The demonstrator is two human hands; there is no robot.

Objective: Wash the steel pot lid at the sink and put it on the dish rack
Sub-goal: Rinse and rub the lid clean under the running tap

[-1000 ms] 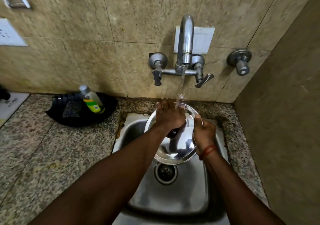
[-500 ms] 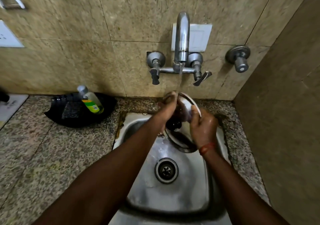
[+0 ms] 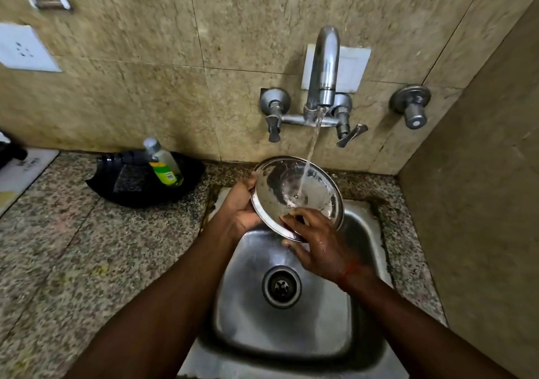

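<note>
The round steel pot lid (image 3: 294, 187) is tilted over the back of the steel sink (image 3: 294, 329), its hollow underside facing me. Water from the wall tap (image 3: 322, 69) streams onto that underside. My left hand (image 3: 240, 206) grips the lid's left rim from behind. My right hand (image 3: 316, 240) lies on the lid's lower edge, fingertips rubbing inside it and thumb under the rim. The lid's knob is hidden. No dish rack is in view.
A black dish (image 3: 145, 180) holding a soap bottle (image 3: 163, 164) and a dark scrub pad sits on the granite counter (image 3: 73, 262) left of the sink. A side wall (image 3: 481, 203) stands close on the right. A separate valve (image 3: 412, 107) juts from the wall.
The lid has been flipped from knob side to hollow underside facing me. My left hand shifted to the left rim, and my right hand moved onto the lower edge.
</note>
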